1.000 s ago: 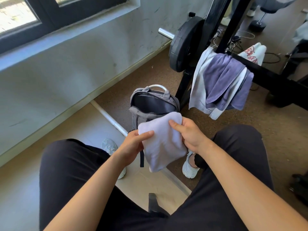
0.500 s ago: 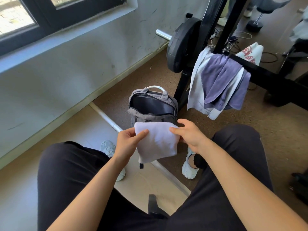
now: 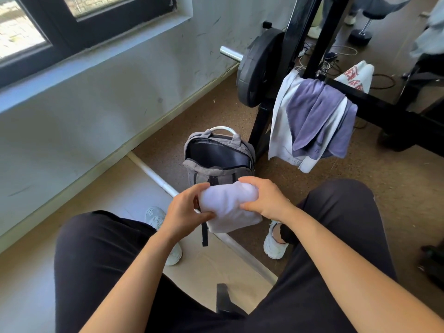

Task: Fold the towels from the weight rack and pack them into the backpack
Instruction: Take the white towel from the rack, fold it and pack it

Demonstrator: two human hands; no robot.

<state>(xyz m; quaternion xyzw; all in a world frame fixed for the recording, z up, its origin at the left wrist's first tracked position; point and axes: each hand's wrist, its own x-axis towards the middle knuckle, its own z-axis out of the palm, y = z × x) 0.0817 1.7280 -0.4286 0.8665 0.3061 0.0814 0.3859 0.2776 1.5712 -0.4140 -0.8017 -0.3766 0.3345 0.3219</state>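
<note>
I hold a folded white towel [image 3: 228, 207] between my knees, just in front of the grey backpack [image 3: 217, 156]. My left hand [image 3: 186, 210] grips its left end, fingers curled over the top and thumb beneath. My right hand [image 3: 264, 200] grips the right end the same way. The backpack stands upright on the floor with its top unzipped and its dark inside showing. On the black weight rack [image 3: 374, 104] hangs a purple towel [image 3: 317, 116] draped over a white towel [image 3: 281, 126].
A barbell with a black weight plate [image 3: 257, 68] sits on the rack beside the wall. A white pipe [image 3: 156, 176] runs along the floor. A white printed bag [image 3: 358, 75], cables and a dumbbell [image 3: 361, 32] lie behind the rack. My white shoes [image 3: 275, 243] flank the backpack.
The towel hung flat from my fingertips before; now it is folded over into a thicker bundle, and both hands have closed around its ends.
</note>
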